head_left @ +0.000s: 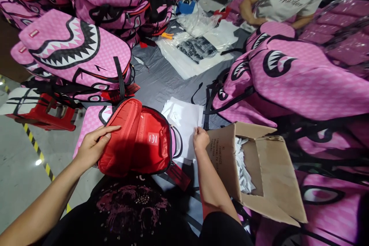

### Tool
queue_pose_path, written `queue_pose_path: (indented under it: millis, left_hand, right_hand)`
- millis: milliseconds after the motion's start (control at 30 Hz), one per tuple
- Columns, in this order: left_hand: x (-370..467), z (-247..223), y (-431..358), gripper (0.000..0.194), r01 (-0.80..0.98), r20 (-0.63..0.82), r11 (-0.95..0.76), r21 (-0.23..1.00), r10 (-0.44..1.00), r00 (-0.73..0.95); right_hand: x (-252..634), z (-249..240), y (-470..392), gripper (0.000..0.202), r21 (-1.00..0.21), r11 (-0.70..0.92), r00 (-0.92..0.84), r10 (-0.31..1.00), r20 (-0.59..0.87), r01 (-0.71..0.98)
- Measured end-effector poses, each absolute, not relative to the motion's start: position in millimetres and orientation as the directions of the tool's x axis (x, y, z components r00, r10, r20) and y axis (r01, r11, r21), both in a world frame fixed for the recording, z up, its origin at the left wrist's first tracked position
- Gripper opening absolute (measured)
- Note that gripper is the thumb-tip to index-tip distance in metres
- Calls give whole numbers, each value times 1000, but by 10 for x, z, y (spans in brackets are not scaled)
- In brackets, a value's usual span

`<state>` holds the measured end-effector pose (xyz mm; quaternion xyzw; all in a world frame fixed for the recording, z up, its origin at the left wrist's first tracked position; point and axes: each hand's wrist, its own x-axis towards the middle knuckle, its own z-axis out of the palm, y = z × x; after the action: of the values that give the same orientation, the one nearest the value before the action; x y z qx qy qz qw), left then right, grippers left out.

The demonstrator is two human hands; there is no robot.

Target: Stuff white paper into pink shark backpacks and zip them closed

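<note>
A pink backpack (156, 123) lies unzipped in front of me, its red lining and a white label inside showing. My left hand (95, 142) grips the edge of its folded-back red flap (122, 138), thumb and forefinger on the lining and the other fingers mostly hidden. Just right of the bag is a stack of white paper sheets (184, 119), partly covered by the bag's top. At the stack's right edge my right hand (201, 139) is closed in a pinch on the paper. A red tag (178, 175) hangs near the bag's lower right.
An open cardboard box (225, 157) with crumpled white material stands right of my forearm. Pink shark-mouth backpacks (75, 46) pile up at left and more pink backpacks (314, 77) at right. Plastic bags (196, 50) lie farther back. A co-worker (291, 0) sits across the table.
</note>
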<state>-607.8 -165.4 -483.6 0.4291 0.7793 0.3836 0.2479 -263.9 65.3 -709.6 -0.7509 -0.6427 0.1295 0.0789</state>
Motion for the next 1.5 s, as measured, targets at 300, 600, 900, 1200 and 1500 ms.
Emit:
queue_pose_path:
  millis: [300,600,900,1200,1500]
  left_hand:
    - [-6103,-4859,-1915,36,357,-59,363,861,768,-638]
    - [-6066,-4662,-2056,34,319,89,315,894,574,-814]
    - [-5933,-5087,-1869,34,321,101,226,920,653,-750]
    - [-5883,-5049,-1857,34,353,122,179,918,721,-683]
    - [-5974,-5190,-1744,35,250,79,101,963,782,-618]
  right_hand:
    - [-2686,-7169,554,25,-294,-57,78,995,58,954]
    - [-2636,-6846,608,23,-306,163,-103,974,204,938]
    - [-2576,-6226,765,24,-208,269,-242,959,144,941]
    - [-2563,-5784,840,23,-367,250,-235,968,86,896]
    - [-3575,-5116,111,42,-123,528,-540,836,-96,840]
